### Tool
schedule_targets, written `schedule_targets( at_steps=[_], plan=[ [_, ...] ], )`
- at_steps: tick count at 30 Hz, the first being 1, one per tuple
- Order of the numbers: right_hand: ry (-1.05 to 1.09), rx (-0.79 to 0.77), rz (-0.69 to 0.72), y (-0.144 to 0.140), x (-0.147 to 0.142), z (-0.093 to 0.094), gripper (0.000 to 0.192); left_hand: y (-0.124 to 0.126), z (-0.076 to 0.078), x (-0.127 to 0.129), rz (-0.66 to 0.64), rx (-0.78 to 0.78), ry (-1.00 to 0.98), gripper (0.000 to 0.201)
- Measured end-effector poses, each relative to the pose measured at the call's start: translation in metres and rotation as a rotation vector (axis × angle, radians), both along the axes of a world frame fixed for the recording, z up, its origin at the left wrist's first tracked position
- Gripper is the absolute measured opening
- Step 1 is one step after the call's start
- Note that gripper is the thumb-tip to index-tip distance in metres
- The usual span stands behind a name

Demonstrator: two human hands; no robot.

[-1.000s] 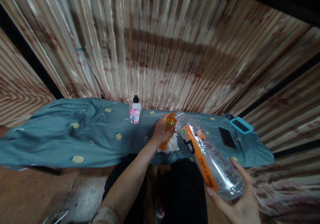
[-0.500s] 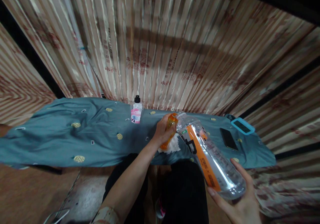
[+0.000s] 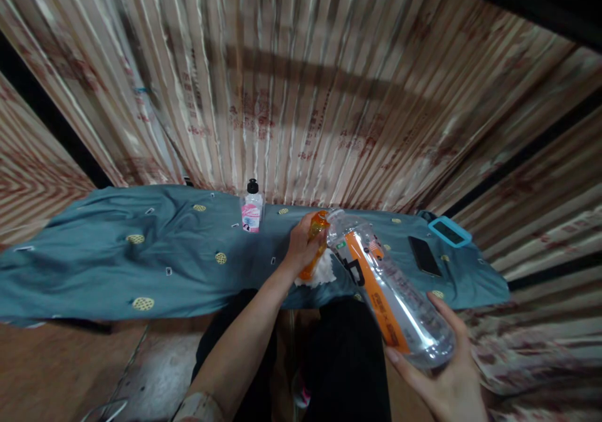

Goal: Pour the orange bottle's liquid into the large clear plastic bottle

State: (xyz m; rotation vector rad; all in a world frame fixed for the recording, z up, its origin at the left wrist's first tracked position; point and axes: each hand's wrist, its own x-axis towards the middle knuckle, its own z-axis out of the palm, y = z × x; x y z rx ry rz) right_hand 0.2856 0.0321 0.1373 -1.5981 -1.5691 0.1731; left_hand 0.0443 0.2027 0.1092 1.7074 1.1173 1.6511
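My right hand (image 3: 439, 375) grips the base of a large clear plastic bottle (image 3: 390, 290) with an orange label, tilted so its mouth points down and away. My left hand (image 3: 301, 246) holds a small orange bottle (image 3: 315, 241) upright on the blue-green cloth (image 3: 141, 253), its top right against the big bottle's mouth. A crumpled white tissue (image 3: 324, 273) lies under the small bottle.
A small clear bottle with a pink label and black cap (image 3: 251, 209) stands at the cloth's far edge. A black phone (image 3: 424, 256) and a teal-framed device (image 3: 449, 231) lie on the right end. Striped curtains hang behind. My dark-clothed legs are below.
Both hands and bottles keep the same pose. The view has shifted slightly, so everything sits a little left and higher in the frame.
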Motion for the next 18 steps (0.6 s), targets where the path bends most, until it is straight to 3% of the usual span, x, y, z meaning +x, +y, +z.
schedule_targets(
  at_steps=[13, 18],
  plan=[
    [0.110, -0.091, -0.061, -0.008, -0.027, 0.021, 0.096, 0.002, 0.003, -0.001, 0.066, -0.037, 0.026, 0.035],
    [0.126, -0.068, -0.043, -0.007, -0.027, 0.019, 0.095, 0.001, 0.007, -0.003, 0.081, -0.083, 0.048, 0.035]
  ],
)
